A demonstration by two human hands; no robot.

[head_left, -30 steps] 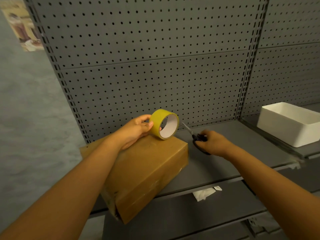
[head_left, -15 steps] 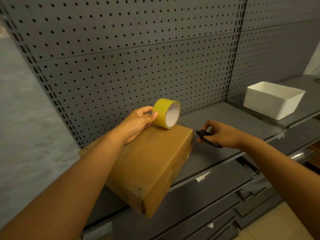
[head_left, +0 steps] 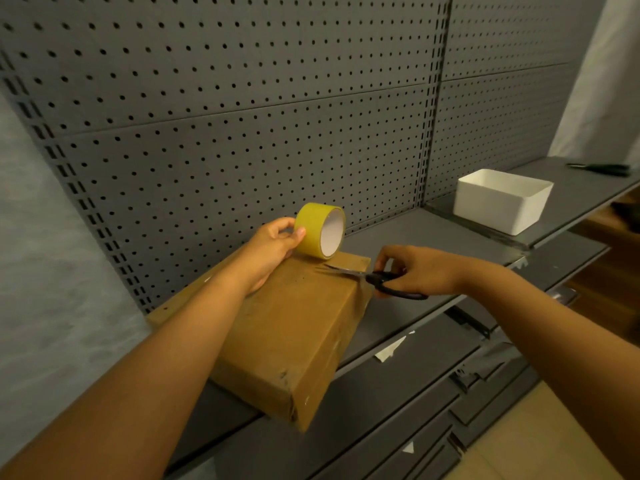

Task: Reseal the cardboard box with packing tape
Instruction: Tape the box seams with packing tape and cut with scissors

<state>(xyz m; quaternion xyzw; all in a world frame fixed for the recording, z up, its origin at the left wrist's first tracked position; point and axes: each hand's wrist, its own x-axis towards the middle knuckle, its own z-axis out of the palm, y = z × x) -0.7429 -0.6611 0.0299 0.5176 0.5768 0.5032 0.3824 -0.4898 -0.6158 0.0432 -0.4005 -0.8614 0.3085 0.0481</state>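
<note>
A brown cardboard box (head_left: 291, 327) lies on the grey shelf (head_left: 415, 237), its near corner overhanging the shelf edge. A yellow roll of packing tape (head_left: 317, 230) stands on edge on the box's far end. My left hand (head_left: 273, 247) grips the roll, thumb and fingers on its outer face. My right hand (head_left: 415, 268) holds black-handled scissors (head_left: 374, 277), fingers through the loops. The blades point left over the box top, just below the roll. I cannot make out a pulled strip of tape between roll and box.
A grey pegboard wall (head_left: 242, 116) rises behind the shelf. A white plastic bin (head_left: 502, 200) stands on the shelf to the right, with a dark tool (head_left: 601, 168) beyond it. Lower shelves (head_left: 433, 375) carry scraps of white paper (head_left: 389, 351).
My right hand has brought the scissors left, from the shelf beside the box to over the box top under the roll. The view has swung right. My left hand stays on the roll.
</note>
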